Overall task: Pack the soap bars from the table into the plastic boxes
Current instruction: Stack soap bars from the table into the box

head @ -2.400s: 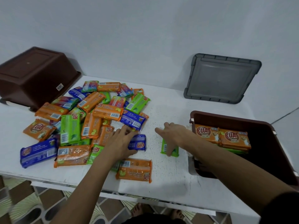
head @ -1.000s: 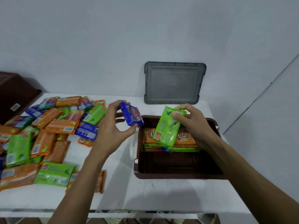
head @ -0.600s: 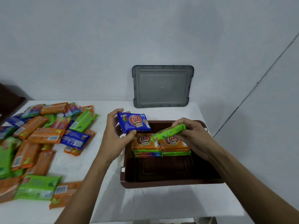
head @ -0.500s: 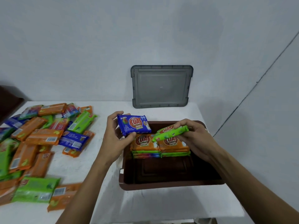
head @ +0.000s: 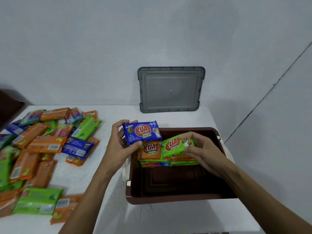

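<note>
The right hand [head: 205, 150] pinches the green bar [head: 173, 146], now turned flat onto the stack in the box [head: 168, 199] at mid-frame. The left hand [head: 118, 147] grips the blue bar [head: 141, 133].

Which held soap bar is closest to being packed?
The green bar in the right hand: it lies over the right stack in the brown box; the blue bar in the left hand is by the rim.

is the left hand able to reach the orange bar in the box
Probably yes: the left hand, holding a blue bar, is right beside the orange bar; nothing lies on it; the right hand, with a green bar, is aside.
</note>
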